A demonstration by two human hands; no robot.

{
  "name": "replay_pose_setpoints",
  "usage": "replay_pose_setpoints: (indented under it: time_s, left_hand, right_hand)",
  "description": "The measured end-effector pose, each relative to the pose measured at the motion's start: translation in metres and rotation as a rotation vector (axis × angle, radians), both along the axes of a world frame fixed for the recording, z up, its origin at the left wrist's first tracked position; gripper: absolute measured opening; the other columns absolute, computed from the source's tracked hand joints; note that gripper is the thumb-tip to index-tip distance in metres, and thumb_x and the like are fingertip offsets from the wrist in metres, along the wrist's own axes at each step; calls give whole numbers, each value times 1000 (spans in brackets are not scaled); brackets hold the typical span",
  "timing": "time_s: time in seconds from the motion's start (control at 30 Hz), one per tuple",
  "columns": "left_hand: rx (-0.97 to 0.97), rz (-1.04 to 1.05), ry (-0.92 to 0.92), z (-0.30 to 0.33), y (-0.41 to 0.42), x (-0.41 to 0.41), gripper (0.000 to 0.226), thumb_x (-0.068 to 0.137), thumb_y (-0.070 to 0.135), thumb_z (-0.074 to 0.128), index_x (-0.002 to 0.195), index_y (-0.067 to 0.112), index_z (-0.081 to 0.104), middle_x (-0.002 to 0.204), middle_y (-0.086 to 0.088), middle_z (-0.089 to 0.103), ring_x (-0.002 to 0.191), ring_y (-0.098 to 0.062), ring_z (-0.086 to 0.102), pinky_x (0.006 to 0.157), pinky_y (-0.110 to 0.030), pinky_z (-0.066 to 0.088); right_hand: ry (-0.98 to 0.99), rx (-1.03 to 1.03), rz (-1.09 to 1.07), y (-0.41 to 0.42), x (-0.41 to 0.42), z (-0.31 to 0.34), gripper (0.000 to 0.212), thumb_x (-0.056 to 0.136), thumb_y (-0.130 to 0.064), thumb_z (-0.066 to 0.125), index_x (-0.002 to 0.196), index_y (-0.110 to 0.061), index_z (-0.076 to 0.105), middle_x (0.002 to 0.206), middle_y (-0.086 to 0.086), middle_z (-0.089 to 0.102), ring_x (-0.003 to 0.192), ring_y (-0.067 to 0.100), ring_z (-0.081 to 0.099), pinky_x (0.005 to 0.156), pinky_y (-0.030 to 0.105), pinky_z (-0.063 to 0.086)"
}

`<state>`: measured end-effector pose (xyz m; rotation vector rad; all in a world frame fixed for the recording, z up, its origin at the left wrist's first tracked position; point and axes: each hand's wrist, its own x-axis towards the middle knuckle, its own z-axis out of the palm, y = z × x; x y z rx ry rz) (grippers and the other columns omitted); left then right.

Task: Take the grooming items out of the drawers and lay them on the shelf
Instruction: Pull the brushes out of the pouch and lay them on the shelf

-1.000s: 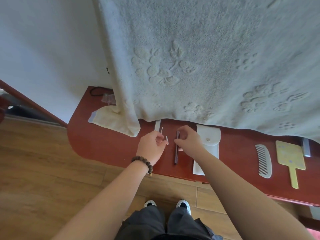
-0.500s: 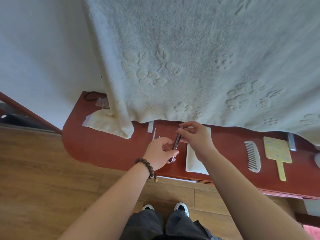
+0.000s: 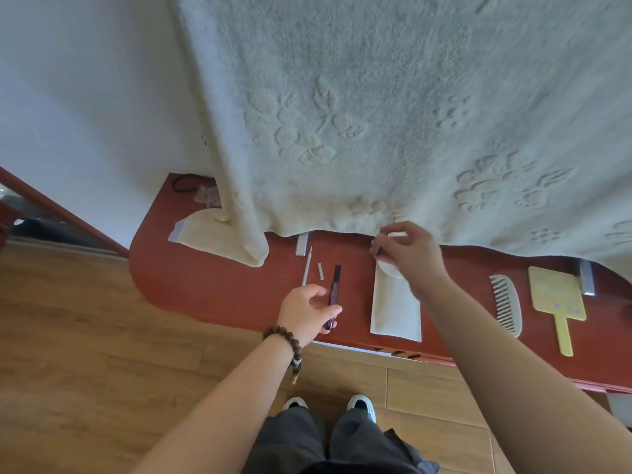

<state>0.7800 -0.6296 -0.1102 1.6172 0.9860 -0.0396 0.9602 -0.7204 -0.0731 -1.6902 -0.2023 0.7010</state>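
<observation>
Soft daylight — wide-angle warp (edges)

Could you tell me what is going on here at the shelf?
A person is laying grooming items on a red shelf. Their left hand holds a slim dark tool at its lower end, while the right hand pinches a thin white stick above a white pouch. A comb and yellow hand mirror already lie further right.

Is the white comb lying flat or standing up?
Lying flat. The white comb rests on its side on the red shelf, its whole row of teeth showing, beside the yellow hand mirror, with no hand touching it.
</observation>
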Motion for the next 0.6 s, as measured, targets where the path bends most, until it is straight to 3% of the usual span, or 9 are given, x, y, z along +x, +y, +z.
replay_pose_setpoints:
  time_s: [0.1, 0.17, 0.23, 0.37, 0.47, 0.6]
  left_hand:
    - [70, 30, 46, -7, 2, 19, 42, 79, 19, 77, 117, 9, 61, 100, -4, 63, 78, -16, 67, 57, -26, 59]
    - [202, 5, 109, -12, 6, 31, 36, 77, 27, 78, 107, 13, 64, 99, -2, 64, 83, -19, 66, 70, -31, 59]
    - [322, -31, 181, -14, 8, 39, 34, 78, 33, 77, 103, 14, 65, 101, -1, 66, 94, -20, 65, 84, -32, 54]
    - [465, -88, 276, -19, 6, 45, 40, 83, 34, 72, 113, 10, 60, 109, -7, 67, 106, -25, 62, 90, -35, 51]
    - [535, -141, 322, -23, 2, 46, 42, 86, 35, 69, 117, 10, 56, 111, -8, 66, 107, -25, 61, 87, -34, 51]
    - [585, -142, 356, -26, 1, 45, 43, 85, 39, 68, 116, 12, 54, 110, -7, 66, 102, -24, 64, 79, -32, 51]
  right_hand:
    - [-54, -185, 40, 2, -18, -24, 8, 81, -9, 71, 88, -11, 69, 79, 10, 64, 61, 22, 66, 57, 20, 55]
    - [-90, -276, 61, 4, -27, -35, 8, 81, -10, 71, 89, -9, 68, 77, 5, 62, 58, 22, 65, 53, 19, 53]
    - [-142, -359, 117, 10, -33, -45, 9, 81, -12, 71, 88, -12, 67, 80, 4, 66, 59, 24, 66, 56, 27, 55]
    - [-285, -495, 235, 23, -36, -58, 12, 81, -18, 71, 89, -15, 63, 79, -1, 61, 70, 23, 64, 67, 32, 52]
    - [-329, -557, 267, 26, -36, -63, 13, 81, -17, 70, 91, -12, 65, 74, -3, 57, 71, 18, 58, 67, 28, 47]
    - [-341, -597, 293, 27, -38, -66, 18, 82, -20, 69, 98, -12, 67, 81, 1, 62, 74, 17, 57, 71, 29, 49]
